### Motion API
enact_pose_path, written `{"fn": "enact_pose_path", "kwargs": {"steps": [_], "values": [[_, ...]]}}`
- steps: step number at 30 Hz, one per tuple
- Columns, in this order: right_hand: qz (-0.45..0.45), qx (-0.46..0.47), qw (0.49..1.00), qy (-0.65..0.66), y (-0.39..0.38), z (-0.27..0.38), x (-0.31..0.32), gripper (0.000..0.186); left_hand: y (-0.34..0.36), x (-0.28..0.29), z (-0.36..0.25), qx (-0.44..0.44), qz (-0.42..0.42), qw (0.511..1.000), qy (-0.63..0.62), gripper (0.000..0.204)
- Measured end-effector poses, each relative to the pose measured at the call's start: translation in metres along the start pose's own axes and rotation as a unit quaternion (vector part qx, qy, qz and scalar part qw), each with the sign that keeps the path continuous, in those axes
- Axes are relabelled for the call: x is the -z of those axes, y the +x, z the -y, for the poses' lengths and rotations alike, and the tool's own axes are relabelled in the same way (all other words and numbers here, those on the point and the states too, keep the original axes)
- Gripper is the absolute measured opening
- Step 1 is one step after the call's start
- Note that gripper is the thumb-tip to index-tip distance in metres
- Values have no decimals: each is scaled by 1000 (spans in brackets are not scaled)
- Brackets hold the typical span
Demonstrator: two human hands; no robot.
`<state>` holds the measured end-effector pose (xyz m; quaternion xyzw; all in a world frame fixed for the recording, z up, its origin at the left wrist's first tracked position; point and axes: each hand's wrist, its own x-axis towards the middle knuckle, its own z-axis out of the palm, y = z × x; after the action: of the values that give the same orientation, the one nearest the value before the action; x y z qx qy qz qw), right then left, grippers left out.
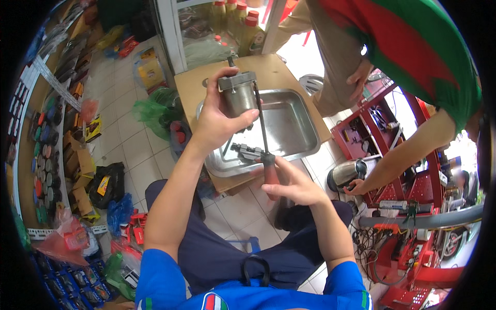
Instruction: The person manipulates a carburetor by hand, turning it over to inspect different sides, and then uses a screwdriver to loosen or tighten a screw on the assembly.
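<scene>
Housing of grey cylindrical metal [241, 100] looks heavy, smooth, best cupped round its barrel, as curled left hand [219, 116] does; near right, right hand [297, 185] pinches red-handled steel screwdriver [269, 173].

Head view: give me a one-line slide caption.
Left grip holds a metal cylinder over a steel tray; right grip holds a screwdriver alongside the cylinder.
</scene>
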<state>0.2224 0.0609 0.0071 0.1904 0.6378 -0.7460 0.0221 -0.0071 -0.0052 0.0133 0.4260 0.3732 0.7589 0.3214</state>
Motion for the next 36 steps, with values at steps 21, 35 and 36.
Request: {"fn": "enact_pose_path", "kwargs": {"steps": [21,35,36], "values": [[-102,-87,983,-128,-4,7,-25,44,5,-18,-3,88,-76,990,-74,53],[-41,-74,982,-167,-8,-8,-8,45,1,-4,-15,149,-13,986,-70,40],[-14,-46,985,-168,-8,-14,-2,45,1,-5,-15,145,-9,987,-64,41]]}}
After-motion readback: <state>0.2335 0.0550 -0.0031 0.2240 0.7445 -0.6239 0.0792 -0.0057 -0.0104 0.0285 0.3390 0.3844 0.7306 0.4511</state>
